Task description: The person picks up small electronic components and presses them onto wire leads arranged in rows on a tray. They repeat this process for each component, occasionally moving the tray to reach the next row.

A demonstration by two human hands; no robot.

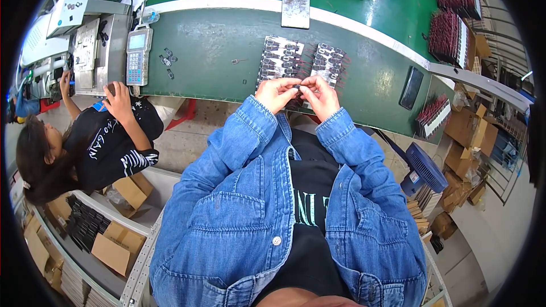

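Left hand [277,92] and right hand [319,94] pinch small dark part [300,86] | over green bench [216,45] edge | two part trays [280,59] just beyond | co-worker [85,142] at left

This is a factory assembly line: a long green conveyor belt [227,40] carries trays of small parts [281,59], with cardboard boxes [116,247] and a co-worker [96,142] nearby.

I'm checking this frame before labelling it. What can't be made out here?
- Small dark part pinched between left hand and right hand: too small, covered by fingertips, head view.
- Two trays of small black parts on the green table: near edges hidden behind the hands.
- Grey handheld keypad unit: screen too small.
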